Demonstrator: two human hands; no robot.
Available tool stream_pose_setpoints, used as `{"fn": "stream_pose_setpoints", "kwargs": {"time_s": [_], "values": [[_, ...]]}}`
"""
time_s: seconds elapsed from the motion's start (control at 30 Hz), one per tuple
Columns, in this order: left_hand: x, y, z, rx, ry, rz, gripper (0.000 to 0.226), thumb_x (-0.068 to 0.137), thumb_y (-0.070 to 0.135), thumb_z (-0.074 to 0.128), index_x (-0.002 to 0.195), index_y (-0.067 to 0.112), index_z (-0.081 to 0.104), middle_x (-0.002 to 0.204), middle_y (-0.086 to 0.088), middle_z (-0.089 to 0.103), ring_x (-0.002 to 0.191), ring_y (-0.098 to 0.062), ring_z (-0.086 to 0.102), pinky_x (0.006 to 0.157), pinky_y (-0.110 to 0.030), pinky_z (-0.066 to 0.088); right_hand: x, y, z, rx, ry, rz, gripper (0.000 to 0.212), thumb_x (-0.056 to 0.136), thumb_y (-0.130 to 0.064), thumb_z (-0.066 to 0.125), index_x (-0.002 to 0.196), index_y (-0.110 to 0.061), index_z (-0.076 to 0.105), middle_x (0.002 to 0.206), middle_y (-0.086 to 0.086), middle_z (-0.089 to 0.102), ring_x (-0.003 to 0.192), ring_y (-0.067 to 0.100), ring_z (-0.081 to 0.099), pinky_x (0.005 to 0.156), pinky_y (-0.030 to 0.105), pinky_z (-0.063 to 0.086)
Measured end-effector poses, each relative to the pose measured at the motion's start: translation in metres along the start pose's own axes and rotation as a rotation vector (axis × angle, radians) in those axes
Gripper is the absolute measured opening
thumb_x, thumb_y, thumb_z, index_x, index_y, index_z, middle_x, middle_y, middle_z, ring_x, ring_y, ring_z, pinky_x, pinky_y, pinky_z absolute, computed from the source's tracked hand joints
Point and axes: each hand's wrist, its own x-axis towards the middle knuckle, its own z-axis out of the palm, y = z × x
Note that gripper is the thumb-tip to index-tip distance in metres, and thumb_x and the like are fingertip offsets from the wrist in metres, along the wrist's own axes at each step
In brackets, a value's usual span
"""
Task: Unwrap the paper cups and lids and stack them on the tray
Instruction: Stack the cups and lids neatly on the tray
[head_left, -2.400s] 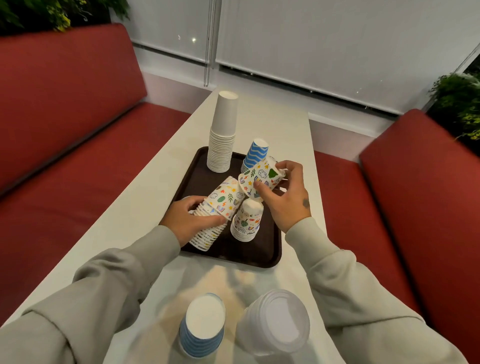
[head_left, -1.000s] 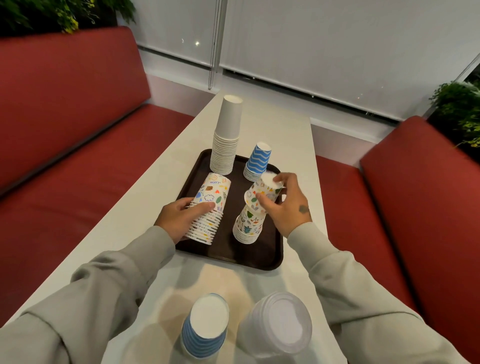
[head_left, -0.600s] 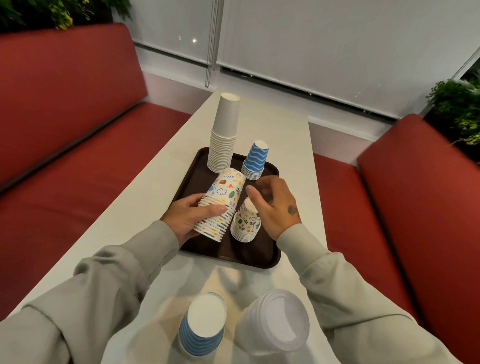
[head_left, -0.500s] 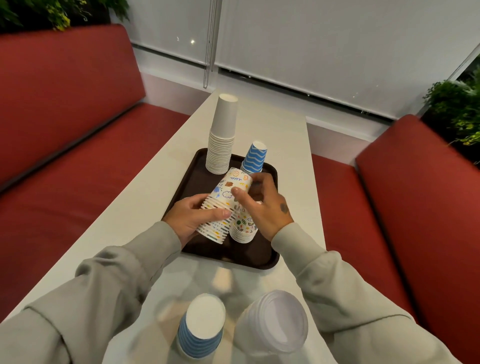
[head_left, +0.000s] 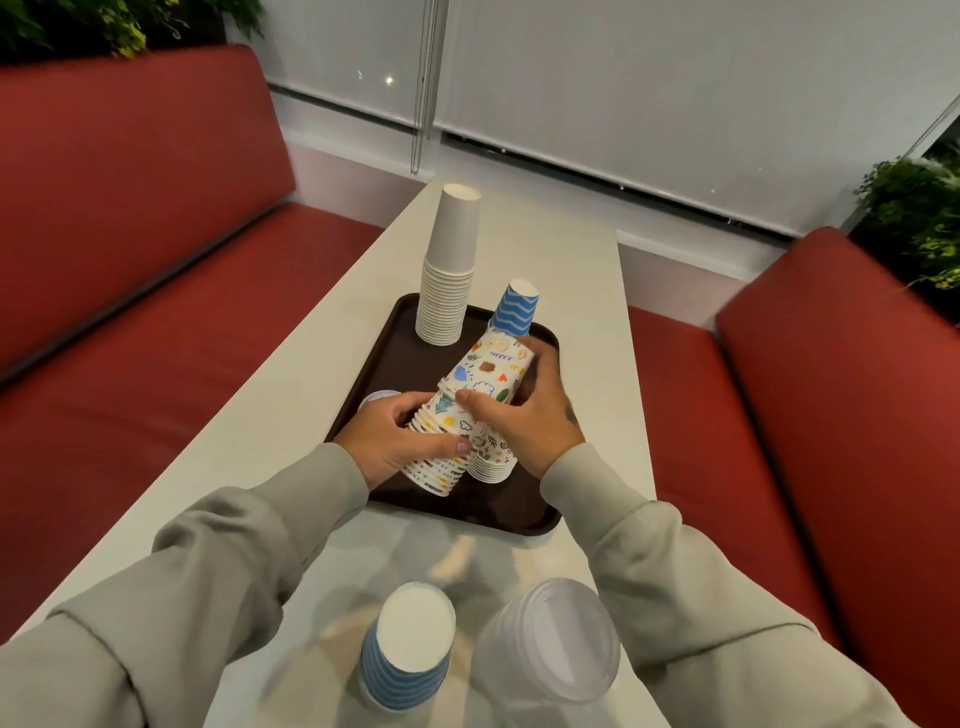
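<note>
A tilted stack of doodle-patterned paper cups (head_left: 483, 379) hangs over the dark brown tray (head_left: 395, 353). My left hand (head_left: 395, 439) grips its lower, rim end. My right hand (head_left: 524, 415) grips the top cup, thumb on the near side and fingers round its far end. A short upright stack of the same patterned cups (head_left: 491, 465) stands on the tray, partly hidden behind my right hand. On the tray's far side stand a tall white cup stack (head_left: 449, 270) and a blue wavy cup stack (head_left: 514, 309).
Near me on the white table (head_left: 291, 395) stand a wrapped blue-striped cup stack (head_left: 408, 654) and a wrapped stack of clear lids (head_left: 556, 639). A lid-like disc (head_left: 376, 397) peeks out left of my left hand. Red benches line both sides of the table.
My right hand set one patterned cup on the short stack, then moved left and took hold of the top of the stack in my left hand. That stack rose and tilted further.
</note>
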Motion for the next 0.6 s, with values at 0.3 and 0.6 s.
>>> {"fn": "stream_pose_setpoints", "kwargs": {"time_s": [0.3, 0.6], "values": [[-0.001, -0.017, -0.016, -0.251, 0.153, -0.179, 0.049, 0.056, 0.017, 0.092, 0.098, 0.021, 0.068, 0.113, -0.009, 0.071, 0.098, -0.028, 0.071, 0.088, -0.046, 0.057, 0.004, 0.004, -0.037, -0.206, 0.154, -0.105, 0.086, 0.071, -0.020, 0.086, 0.133, -0.036, 0.028, 0.114, -0.003, 0.064, 0.097, 0.008, 0.067, 0.082, 0.021, 0.057], [-0.002, -0.008, -0.013, -0.265, 0.167, -0.239, 0.035, 0.079, 0.019, 0.079, 0.112, 0.016, 0.066, 0.105, -0.008, 0.075, 0.097, -0.026, 0.071, 0.075, -0.042, 0.060, 0.000, 0.057, -0.020, -0.508, -0.092, 0.087, 0.088, 0.072, -0.034, 0.084, 0.138, -0.030, 0.027, 0.135, -0.001, 0.050, 0.124, 0.022, 0.052, 0.098, 0.028, 0.043]]}}
